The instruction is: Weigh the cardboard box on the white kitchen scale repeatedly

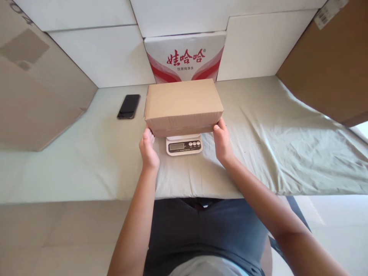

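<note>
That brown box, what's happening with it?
A person is holding the brown cardboard box with both bare hands: the left hand at its near left corner, the right hand at its near right corner. The box sits over a small white kitchen scale on a table covered with a pale green cloth. The scale's display is too small to read. A black phone lies to the left.

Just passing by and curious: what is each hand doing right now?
Left hand: holding the cardboard box at its near left corner, above the scale.
Right hand: holding the box's near right corner.
</note>
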A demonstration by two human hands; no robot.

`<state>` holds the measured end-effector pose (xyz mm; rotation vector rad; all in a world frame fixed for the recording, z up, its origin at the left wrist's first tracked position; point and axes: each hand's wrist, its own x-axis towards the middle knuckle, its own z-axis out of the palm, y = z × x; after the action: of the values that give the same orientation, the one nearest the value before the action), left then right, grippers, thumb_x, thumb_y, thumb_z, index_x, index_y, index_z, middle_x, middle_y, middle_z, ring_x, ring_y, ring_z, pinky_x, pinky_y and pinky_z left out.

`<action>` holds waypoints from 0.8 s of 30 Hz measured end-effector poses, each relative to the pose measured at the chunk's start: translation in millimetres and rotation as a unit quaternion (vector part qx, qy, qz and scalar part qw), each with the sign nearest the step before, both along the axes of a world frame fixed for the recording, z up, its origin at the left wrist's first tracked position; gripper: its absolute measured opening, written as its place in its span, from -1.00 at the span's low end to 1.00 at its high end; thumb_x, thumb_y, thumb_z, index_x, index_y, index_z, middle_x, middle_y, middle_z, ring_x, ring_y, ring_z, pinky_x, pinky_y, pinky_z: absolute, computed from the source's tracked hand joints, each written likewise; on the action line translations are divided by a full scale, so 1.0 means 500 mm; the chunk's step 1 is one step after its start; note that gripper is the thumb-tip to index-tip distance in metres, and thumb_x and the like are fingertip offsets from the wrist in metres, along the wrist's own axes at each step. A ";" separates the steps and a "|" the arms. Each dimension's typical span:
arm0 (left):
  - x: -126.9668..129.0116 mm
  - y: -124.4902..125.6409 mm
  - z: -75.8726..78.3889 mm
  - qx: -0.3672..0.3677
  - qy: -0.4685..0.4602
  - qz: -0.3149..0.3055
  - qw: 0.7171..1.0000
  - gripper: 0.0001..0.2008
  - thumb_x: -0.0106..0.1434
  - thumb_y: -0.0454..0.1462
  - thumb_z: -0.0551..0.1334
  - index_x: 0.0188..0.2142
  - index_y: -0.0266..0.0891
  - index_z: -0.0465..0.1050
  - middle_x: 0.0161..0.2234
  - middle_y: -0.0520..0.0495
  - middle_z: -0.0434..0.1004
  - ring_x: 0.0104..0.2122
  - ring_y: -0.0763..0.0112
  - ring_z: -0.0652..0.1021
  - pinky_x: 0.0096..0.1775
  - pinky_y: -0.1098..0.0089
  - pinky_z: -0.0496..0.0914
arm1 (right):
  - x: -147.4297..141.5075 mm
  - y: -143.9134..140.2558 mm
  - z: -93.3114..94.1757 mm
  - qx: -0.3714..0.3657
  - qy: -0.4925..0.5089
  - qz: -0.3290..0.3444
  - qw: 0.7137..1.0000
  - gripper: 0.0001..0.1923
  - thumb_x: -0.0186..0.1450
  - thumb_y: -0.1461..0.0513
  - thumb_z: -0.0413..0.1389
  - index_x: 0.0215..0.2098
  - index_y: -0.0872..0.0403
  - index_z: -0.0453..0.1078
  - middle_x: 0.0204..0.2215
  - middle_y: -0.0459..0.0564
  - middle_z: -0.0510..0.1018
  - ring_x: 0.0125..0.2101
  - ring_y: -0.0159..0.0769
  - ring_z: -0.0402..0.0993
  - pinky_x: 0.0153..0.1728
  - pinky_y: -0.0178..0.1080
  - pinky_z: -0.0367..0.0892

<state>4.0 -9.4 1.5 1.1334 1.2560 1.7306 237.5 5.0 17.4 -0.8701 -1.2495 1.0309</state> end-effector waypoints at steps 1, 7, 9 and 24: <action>-0.001 0.000 -0.002 -0.001 -0.001 0.002 1.000 -0.08 0.28 0.43 0.09 0.30 -0.13 0.54 0.41 -0.31 0.43 0.49 -0.10 0.31 0.48 0.00 0.17 | 0.000 0.001 0.000 -0.001 0.002 0.000 1.000 -0.36 0.39 -0.19 0.09 0.37 -0.23 0.32 0.44 -0.11 0.42 0.48 0.01 0.26 0.53 0.13 0.23; -0.003 0.002 -0.009 -0.005 0.000 0.008 1.000 -0.06 0.27 0.44 0.08 0.31 -0.14 0.53 0.41 -0.33 0.43 0.49 -0.11 0.30 0.48 -0.02 0.17 | 0.002 0.008 -0.007 0.005 -0.004 0.001 1.000 -0.35 0.39 -0.20 0.07 0.38 -0.25 0.30 0.45 -0.11 0.41 0.49 0.03 0.25 0.53 0.16 0.21; -0.003 0.002 -0.009 -0.002 -0.002 0.009 1.000 -0.07 0.27 0.44 0.09 0.31 -0.14 0.54 0.40 -0.33 0.44 0.50 -0.10 0.30 0.48 0.00 0.18 | 0.003 0.009 -0.008 0.008 -0.008 0.002 1.000 -0.36 0.40 -0.21 0.06 0.37 -0.24 0.31 0.45 -0.11 0.41 0.49 0.03 0.24 0.52 0.15 0.23; -0.034 0.021 0.012 0.024 -0.046 -0.006 0.999 -0.21 0.38 0.36 -0.02 0.30 -0.02 0.51 0.45 -0.10 0.39 0.51 0.05 0.29 0.50 0.08 0.18 | 0.040 0.058 -0.021 -0.028 0.041 -0.054 0.997 -0.17 0.34 -0.31 0.02 0.46 -0.20 0.17 0.58 -0.13 0.17 0.61 -0.04 0.00 0.63 0.18 -0.02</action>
<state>-13.0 1.3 7.7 1.0723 1.1556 1.7919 257.5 34.1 6.8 -0.9185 -1.0972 1.0088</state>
